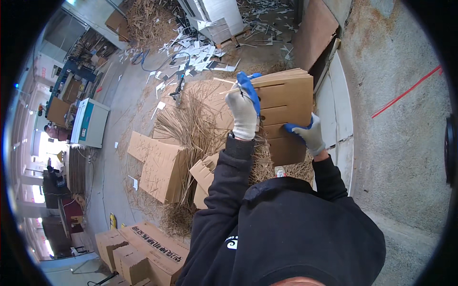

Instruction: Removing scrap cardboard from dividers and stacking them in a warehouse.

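A stack of brown slotted cardboard sheets [286,102] stands in front of me, its broad face toward me. My right hand [309,133], in a white and blue glove, grips the stack's lower right edge, with blue fingers lying on the face. At the stack's upper left side, my left hand [244,102] wears the same kind of glove and is closed around thin cardboard strips [225,81]. Their ends stick out to the left of the fingers. Part of the left fingers is hidden behind the glove's back.
Loose cardboard strips [188,119] pile up left of the stack. Beside them lies another cardboard stack [162,174]. A large carton [148,250] sits at lower left, a white cabinet [90,124] farther left. White scraps [200,55] litter the far floor. A concrete wall [396,128] rises at right.
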A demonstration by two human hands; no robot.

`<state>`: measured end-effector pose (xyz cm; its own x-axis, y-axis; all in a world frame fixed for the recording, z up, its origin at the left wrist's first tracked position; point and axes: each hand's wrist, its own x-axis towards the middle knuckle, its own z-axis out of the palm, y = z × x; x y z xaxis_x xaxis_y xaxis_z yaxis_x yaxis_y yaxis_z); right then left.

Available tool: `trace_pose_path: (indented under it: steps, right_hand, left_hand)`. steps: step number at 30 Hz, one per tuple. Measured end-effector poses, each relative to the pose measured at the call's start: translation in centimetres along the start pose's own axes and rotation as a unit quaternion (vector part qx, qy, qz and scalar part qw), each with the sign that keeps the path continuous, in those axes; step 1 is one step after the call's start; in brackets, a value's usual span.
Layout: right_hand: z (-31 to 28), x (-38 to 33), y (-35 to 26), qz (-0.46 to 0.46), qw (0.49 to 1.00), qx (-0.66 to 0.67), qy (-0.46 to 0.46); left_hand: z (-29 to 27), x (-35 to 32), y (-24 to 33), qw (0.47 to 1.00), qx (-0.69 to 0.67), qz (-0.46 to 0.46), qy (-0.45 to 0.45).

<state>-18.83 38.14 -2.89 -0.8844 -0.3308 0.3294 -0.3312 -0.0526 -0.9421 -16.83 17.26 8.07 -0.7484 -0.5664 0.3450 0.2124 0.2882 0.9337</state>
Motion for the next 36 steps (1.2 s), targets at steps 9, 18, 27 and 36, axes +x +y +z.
trace_pose_path:
  steps: [9,18,27,36]
  right_hand:
    - [-0.6,-1.0,2.6,0.104,0.977,0.181,0.052]
    - [-4.4,1.5,1.1,0.055,0.968,0.193,0.154]
    - [-3.8,2.6,0.7,0.065,0.969,0.173,0.164]
    - [0.0,2.7,-0.5,0.077,0.983,0.15,0.072]
  left_hand:
    - [0.1,2.1,-4.8,0.855,-0.453,-0.227,0.106]
    - [-1.6,-1.6,-3.8,0.974,-0.179,-0.08,-0.117]
    - [-3.1,-8.4,-4.8,0.973,0.063,0.03,-0.22]
    - [-4.8,-8.3,-3.9,0.947,-0.121,-0.212,-0.21]
